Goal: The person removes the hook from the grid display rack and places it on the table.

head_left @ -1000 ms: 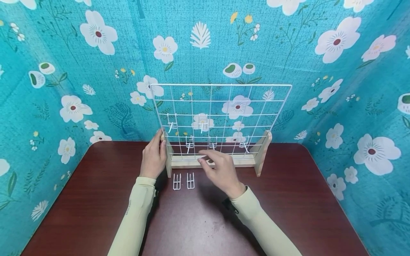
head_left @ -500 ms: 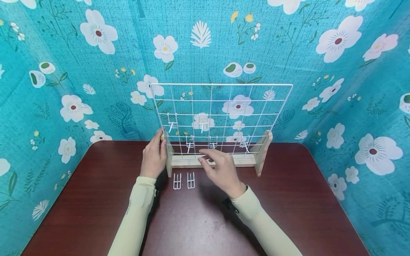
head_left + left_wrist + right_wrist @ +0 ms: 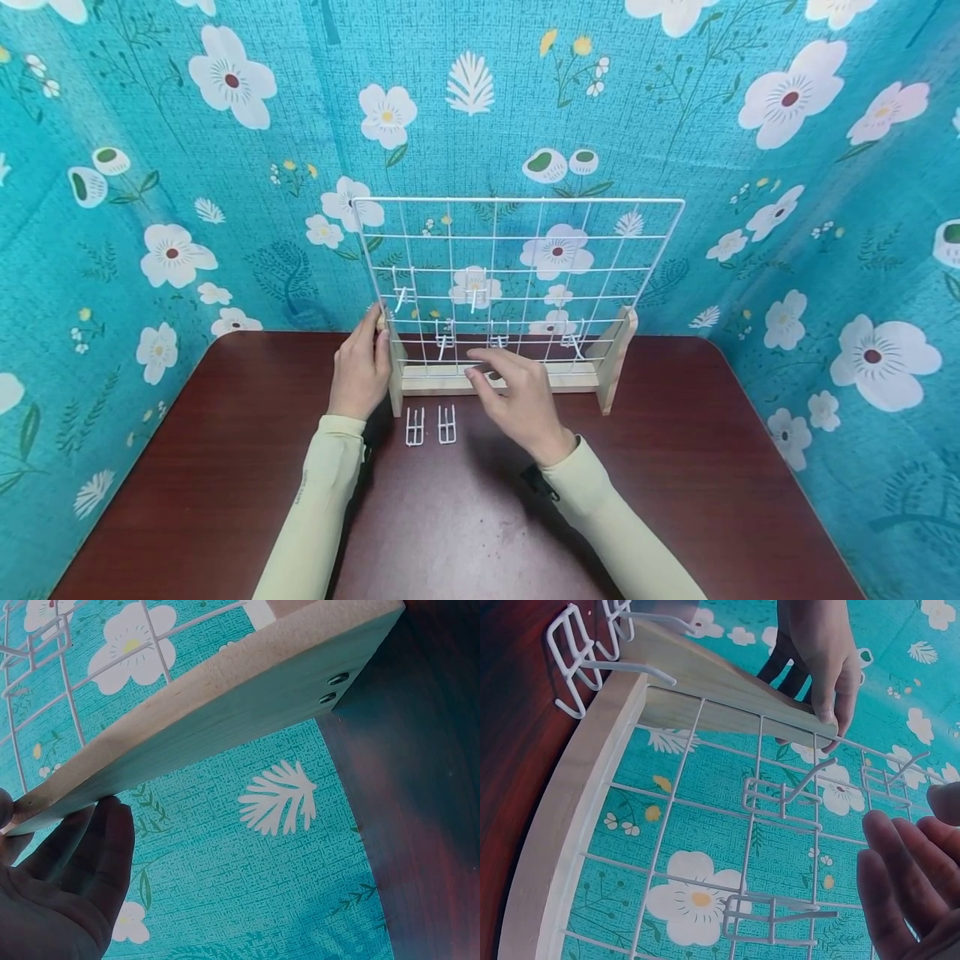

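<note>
A white wire grid panel (image 3: 517,199) stands upright in a wooden stand (image 3: 618,358). My left hand (image 3: 360,371) grips the stand's left side piece near its top. In the left wrist view its thumb and fingers (image 3: 116,840) lie on opposite sides of the wood (image 3: 225,690). Several white wire hooks (image 3: 784,801) hang on the grid, two higher and the others lower. In front of the grid's lower middle is my right hand (image 3: 521,400), fingers bent loosely, thumb apart from the index finger, nothing between them. Two loose hooks, a left one (image 3: 415,427) and a right one (image 3: 447,424), lie on the table.
The dark red-brown table (image 3: 480,533) carries the stand near its back edge. A teal floral cloth (image 3: 285,108) hangs behind and along both sides. The two loose hooks lie just in front of the stand's left end.
</note>
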`<state>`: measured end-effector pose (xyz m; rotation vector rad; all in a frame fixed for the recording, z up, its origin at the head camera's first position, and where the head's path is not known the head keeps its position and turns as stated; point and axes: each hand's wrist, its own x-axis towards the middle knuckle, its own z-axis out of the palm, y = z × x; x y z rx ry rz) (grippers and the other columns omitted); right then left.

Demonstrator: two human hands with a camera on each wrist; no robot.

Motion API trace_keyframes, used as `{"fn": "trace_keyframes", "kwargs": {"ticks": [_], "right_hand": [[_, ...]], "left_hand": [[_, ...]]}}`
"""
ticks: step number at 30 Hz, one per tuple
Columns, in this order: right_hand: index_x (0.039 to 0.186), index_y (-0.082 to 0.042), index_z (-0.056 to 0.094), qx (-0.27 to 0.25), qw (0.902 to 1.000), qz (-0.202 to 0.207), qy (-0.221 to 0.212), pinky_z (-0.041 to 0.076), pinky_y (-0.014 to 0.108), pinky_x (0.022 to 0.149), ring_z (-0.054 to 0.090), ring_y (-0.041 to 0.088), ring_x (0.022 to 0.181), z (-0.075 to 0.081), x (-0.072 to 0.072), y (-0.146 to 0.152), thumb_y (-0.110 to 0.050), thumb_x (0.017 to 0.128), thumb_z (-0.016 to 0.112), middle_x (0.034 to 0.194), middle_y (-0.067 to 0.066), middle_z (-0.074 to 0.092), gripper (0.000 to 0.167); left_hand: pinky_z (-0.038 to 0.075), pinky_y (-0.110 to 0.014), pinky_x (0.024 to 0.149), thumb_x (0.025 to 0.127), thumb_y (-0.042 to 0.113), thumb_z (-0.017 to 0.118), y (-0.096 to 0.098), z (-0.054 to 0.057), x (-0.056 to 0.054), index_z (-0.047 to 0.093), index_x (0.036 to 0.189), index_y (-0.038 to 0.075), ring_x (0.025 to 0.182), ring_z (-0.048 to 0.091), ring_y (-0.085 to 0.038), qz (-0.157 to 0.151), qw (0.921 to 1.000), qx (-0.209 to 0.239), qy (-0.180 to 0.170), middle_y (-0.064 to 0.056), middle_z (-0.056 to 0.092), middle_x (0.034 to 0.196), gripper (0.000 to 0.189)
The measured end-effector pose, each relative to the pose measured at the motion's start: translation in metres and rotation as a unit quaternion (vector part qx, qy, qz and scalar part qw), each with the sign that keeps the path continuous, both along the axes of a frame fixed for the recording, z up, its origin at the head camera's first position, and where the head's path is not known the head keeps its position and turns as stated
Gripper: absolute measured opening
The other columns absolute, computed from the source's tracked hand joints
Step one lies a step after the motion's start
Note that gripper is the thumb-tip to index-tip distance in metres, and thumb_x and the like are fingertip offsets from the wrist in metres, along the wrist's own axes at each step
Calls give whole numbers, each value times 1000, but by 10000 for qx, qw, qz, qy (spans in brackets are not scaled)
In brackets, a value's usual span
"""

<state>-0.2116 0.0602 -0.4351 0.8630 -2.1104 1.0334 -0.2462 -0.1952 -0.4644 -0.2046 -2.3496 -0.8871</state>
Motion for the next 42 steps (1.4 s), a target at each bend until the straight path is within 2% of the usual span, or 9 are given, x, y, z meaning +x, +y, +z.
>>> {"fn": "trace_keyframes", "kwargs": {"ticks": [14, 30, 38, 42], "right_hand": [[111, -2, 78, -111, 9998, 30, 158, 64, 38, 81, 80, 24, 91, 2, -2, -2, -9, 91, 77, 103, 12, 81, 21], [111, -2, 78, -230, 9993, 12, 311, 63, 35, 79, 79, 21, 86, 2, -3, -4, -7, 91, 76, 100, 12, 81, 20], [109, -1, 78, -303, 9988, -41, 381, 63, 37, 81, 79, 22, 88, 5, -4, -3, -8, 91, 76, 99, 12, 81, 19], [109, -1, 78, -361, 9985, -73, 400, 63, 38, 79, 79, 23, 86, 8, -5, -2, -7, 91, 77, 98, 13, 81, 19]], "left_hand": [[51, -60, 108, 112, 24, 48, 0, 0, -1, 45, 158, 9, 133, 62, -42, 2, 10000, -25, 16, -21, 59, 150, 48], [51, -61, 107, 112, 24, 47, 0, 2, 0, 46, 158, 9, 133, 61, -42, 4, 10000, 16, -12, -21, 58, 152, 48], [51, -61, 107, 112, 23, 48, 1, 0, 0, 46, 157, 8, 133, 62, -42, 6, 10000, 31, 13, -21, 59, 150, 48], [51, -62, 107, 112, 23, 47, 1, 0, -1, 45, 158, 8, 132, 62, -43, 11, 10000, 38, -24, -21, 59, 150, 48]]}}
